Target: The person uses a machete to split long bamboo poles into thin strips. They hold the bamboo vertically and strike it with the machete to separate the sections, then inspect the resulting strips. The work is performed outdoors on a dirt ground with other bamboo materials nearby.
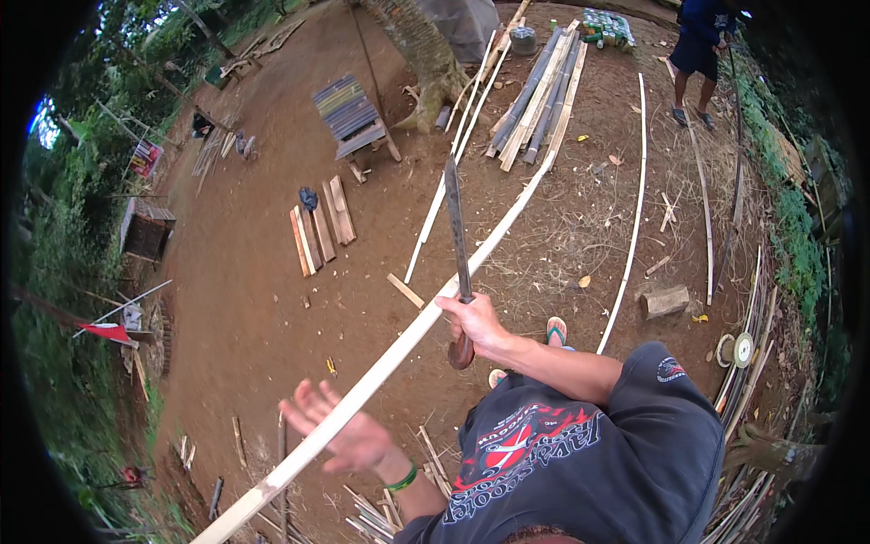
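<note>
Far left: red cloth [107, 332], near the trees; then a box-like wooden hutch [147, 228] on the brown ground.

Left of centre: short boards [340, 210], laid side by side, one group with a dark bag [308, 198] on top.

Lower centre: left hand [358, 446], fingers spread and clasping nothing; the strip crosses in front of it. Whether palm and wood touch cannot be told.

Centre: pale wooden strip [390, 361], one, long. Long axis diagonal, from the lower left edge, across the person's front, up and away to the right. It lies just beside the right hand, on that hand's left; the left hand sits farther down its length, toward the lower end.

Right of it: right hand [476, 325], closed around the handle of a long knife [457, 227], blade pointing away from the body, crossing the strip's line; fingertips appear to meet the wood.

Beyond: stacked poles and planks [541, 95]; a thin strip [635, 218] on the ground; a wood block [664, 302]; a standing co-worker [700, 45]; a spool [743, 350].
</note>
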Tool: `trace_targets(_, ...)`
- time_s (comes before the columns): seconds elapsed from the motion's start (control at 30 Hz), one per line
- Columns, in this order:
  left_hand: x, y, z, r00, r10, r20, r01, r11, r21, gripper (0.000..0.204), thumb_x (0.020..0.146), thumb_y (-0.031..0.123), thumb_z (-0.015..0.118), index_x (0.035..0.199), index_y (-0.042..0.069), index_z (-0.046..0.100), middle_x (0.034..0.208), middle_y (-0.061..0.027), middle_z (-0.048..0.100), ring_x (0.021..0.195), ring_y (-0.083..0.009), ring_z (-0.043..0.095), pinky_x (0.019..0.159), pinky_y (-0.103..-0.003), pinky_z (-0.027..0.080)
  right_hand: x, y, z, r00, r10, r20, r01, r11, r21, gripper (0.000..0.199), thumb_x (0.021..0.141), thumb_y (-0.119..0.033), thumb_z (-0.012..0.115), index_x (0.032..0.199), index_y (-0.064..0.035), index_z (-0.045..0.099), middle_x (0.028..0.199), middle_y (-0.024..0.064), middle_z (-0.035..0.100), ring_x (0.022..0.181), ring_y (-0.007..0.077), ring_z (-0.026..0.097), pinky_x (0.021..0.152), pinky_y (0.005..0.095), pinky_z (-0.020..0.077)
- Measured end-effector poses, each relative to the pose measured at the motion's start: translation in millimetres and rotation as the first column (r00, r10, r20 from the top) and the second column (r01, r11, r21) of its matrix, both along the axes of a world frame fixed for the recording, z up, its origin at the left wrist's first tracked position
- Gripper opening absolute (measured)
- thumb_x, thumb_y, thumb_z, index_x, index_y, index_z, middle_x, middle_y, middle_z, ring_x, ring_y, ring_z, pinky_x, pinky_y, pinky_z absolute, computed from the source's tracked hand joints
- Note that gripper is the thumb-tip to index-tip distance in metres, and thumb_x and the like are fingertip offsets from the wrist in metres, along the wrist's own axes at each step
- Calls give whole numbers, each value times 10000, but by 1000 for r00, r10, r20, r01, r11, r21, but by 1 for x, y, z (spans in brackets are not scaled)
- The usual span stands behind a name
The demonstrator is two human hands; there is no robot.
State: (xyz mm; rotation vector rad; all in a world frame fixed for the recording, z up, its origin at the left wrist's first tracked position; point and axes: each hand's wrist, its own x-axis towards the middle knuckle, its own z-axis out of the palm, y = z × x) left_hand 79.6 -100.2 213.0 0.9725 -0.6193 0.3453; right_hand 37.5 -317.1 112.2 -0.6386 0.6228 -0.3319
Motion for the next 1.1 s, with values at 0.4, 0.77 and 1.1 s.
trace_targets(0.4, -4, -124, 32, 963, -208, -169, 153, 945, -289, 468, 1019, 359, 390, 619, 175, 233, 529, 51, 224, 476, -74, 161, 465, -244, 139, -65, -31, 24, 885, 180, -430, -460, 485, -744, 346, 831, -310, 660, 705, 10, 627, 580, 172, 587, 503, 267, 576, 560, 431, 475)
trace_targets(0.77, -23, -148, 53, 972, -203, -118, 179, 966, -188, 397, 932, 295, 442, 616, 169, 238, 510, 47, 232, 466, -69, 152, 457, -262, 145, -91, -155, -105, 758, -66, -649, -554, 460, -694, 234, 738, -204, 605, 745, 24, 656, 674, 260, 639, 649, 369, 669, 638, 465, 514)
trace_targets(1.1, -27, -176, 66, 974, -197, -114, 187, 979, -86, 389, 918, 274, 465, 619, 170, 240, 506, 57, 212, 455, -72, 154, 460, -259, 148, -96, -277, -204, 540, -131, -832, -759, 353, -548, 320, 755, -228, 631, 806, 79, 702, 814, 277, 687, 819, 388, 705, 745, 450, 568)
